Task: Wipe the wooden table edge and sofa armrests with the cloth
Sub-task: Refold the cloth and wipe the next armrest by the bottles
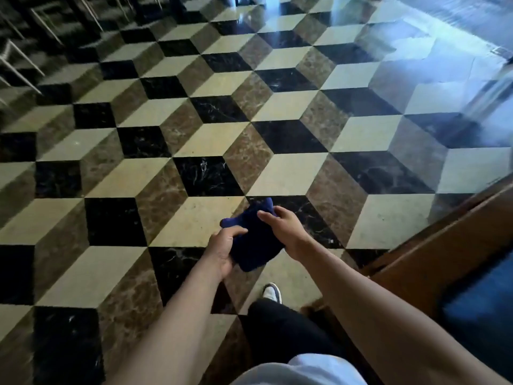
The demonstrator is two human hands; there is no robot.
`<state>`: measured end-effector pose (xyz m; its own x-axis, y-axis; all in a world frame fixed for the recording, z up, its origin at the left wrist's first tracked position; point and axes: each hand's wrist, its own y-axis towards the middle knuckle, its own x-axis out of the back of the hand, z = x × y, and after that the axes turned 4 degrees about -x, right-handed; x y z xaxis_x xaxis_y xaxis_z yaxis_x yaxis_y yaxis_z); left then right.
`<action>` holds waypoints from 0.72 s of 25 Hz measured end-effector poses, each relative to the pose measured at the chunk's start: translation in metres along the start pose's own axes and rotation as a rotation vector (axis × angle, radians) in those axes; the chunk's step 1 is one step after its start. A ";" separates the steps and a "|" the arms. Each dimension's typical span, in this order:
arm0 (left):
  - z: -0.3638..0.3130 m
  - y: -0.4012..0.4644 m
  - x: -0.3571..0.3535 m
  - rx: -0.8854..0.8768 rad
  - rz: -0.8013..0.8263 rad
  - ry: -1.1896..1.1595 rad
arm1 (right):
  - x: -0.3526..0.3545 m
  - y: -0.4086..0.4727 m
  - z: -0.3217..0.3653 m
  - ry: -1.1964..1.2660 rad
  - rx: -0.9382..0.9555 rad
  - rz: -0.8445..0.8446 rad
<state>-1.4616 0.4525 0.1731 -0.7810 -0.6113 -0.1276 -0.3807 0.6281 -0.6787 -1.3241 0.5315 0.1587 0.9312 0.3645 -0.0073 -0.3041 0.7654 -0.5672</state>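
Observation:
A dark blue cloth is bunched between both hands, held in the air above the floor in the lower middle of the head view. My left hand grips its lower left side with the thumb on top. My right hand holds its upper right side, fingers curled over it. At the right edge runs a brown wooden frame of a piece of furniture with a blue cushioned surface inside it; whether this is the sofa or the table, I cannot tell.
The floor is glossy marble in a cream, brown and black cube pattern. Thin metal chair legs stand at the far left. My dark trouser leg and white shoe are below the hands, close to the wooden frame.

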 end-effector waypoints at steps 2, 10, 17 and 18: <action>-0.049 0.054 -0.028 0.030 0.044 -0.025 | 0.011 0.058 0.056 0.030 0.063 -0.032; -0.188 0.215 -0.183 0.032 0.304 0.004 | 0.110 0.210 0.196 0.269 0.018 -0.338; -0.294 0.372 -0.395 -0.062 0.614 0.263 | 0.243 0.332 0.299 0.346 0.030 -0.714; -0.311 0.388 -0.424 -0.065 0.652 0.304 | 0.261 0.344 0.313 0.376 0.024 -0.735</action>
<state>-1.4316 1.1047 0.1888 -0.9589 0.0527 -0.2788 0.1886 0.8526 -0.4873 -1.2486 1.0558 0.2196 0.8983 -0.4319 0.0813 0.4084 0.7521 -0.5173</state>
